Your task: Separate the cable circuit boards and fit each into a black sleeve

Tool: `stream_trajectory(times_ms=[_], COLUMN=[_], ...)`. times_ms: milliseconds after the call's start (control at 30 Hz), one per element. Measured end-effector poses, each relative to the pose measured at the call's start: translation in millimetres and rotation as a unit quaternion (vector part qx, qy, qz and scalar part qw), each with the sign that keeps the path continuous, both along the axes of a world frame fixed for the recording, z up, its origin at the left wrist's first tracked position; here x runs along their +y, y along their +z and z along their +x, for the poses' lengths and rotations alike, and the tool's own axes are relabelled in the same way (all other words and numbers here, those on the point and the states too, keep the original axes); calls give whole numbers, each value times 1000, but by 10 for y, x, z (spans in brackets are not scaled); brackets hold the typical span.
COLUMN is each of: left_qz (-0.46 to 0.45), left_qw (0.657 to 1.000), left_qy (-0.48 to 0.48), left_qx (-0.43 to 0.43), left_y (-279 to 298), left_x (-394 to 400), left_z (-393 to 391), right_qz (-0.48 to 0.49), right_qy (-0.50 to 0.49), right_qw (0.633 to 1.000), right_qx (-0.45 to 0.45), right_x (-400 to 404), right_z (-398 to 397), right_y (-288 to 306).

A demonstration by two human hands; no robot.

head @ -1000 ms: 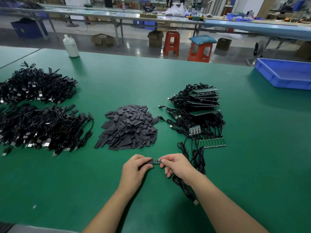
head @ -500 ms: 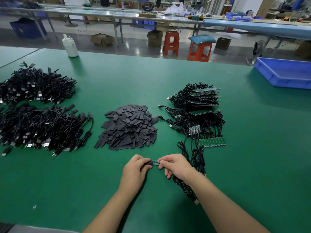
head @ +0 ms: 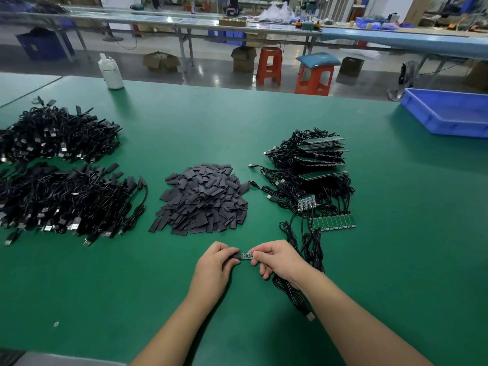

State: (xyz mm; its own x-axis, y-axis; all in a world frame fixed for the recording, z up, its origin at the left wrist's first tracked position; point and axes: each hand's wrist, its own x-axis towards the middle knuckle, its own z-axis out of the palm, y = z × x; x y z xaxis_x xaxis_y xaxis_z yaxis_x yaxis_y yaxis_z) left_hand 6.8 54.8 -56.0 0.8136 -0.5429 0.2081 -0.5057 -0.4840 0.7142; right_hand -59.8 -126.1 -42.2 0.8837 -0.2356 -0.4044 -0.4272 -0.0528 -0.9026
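Pinching a flat black sleeve (head: 234, 256), the left hand (head: 215, 268) steadies it low over the green table (head: 396, 233) – the right hand (head: 277, 257) pinches the small green circuit board (head: 247, 255), feeding it in

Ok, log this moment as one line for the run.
step: sleeving | left hand: holds black sleeve | right hand: pinches circuit board | board partly exposed | sleeve pile beyond hands
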Motion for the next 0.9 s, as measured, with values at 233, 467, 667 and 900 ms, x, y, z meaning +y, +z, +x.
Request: stream_trajectory(times_ms=[233, 467, 667, 900], left_qz=[-2, -8, -12, -26], left_qw=[1000, 1000, 1000, 999], left_qy=[-14, 0, 1, 8], left_qx=[-10, -24, -17, 45], left_y=[-12, -22, -20, -5], left_x=[2, 3, 4, 16], left_z=[-14, -20, -17, 58], right_qz=[21, 37, 37, 32], right_qy=[-10, -24, -30, -22], right_qw=[1000, 999, 999, 999], right_qx=[-3, -6, -9, -4], right_x=[-7, 9, 21, 12], right_z=[-17, -18, -18, -14], right_y=[20, 34, 36, 36])
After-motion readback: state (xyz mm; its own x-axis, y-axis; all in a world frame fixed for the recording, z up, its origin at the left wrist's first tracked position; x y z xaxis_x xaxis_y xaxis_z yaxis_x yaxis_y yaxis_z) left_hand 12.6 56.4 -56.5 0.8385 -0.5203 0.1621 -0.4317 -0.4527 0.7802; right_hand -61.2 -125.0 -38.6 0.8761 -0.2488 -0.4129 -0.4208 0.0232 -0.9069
